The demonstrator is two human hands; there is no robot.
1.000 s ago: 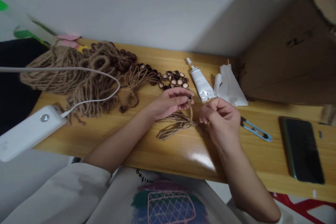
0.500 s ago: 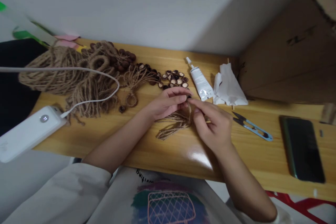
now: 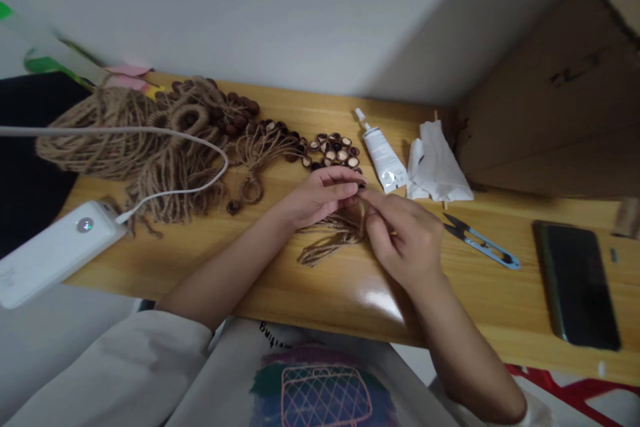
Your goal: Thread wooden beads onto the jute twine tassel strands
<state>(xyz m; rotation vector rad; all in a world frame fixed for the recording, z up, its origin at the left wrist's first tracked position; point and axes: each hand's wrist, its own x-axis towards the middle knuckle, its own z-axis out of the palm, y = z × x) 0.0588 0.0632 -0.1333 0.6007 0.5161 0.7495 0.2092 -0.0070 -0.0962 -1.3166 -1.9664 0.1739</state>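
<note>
Between the thumb and fingers of my left hand [image 3: 325, 197] sits a small dark nut shell [image 3: 361, 186], mostly hidden by the fingertips. My right hand [image 3: 407, 233] meets it from the right, its index fingertip against the shell and the other fingers curled. A strand of jute twine [image 3: 363, 212] runs down from the shell beside the right thumb; its exact grip there is partly hidden. Below the hands, a looped bundle of twine [image 3: 325, 252] lies on the wooden table [image 3: 300, 293]. Behind the left hand are several cut nut shells [image 3: 341, 155], some pale inside.
At the left lie a big twine skein [image 3: 100, 137], a twine tassel with a ring [image 3: 251, 190] and a white power bank [image 3: 60, 253] with its cable. To the right are a glue tube [image 3: 385, 160], white tissue [image 3: 440, 163], blue thread snips [image 3: 487, 250], a phone [image 3: 575, 283] and a cardboard box [image 3: 535, 127].
My right hand has shifted very slightly, its thumb a little closer to the twine strand. My left hand keeps its hold on the shell; the things on the table lie as before.
</note>
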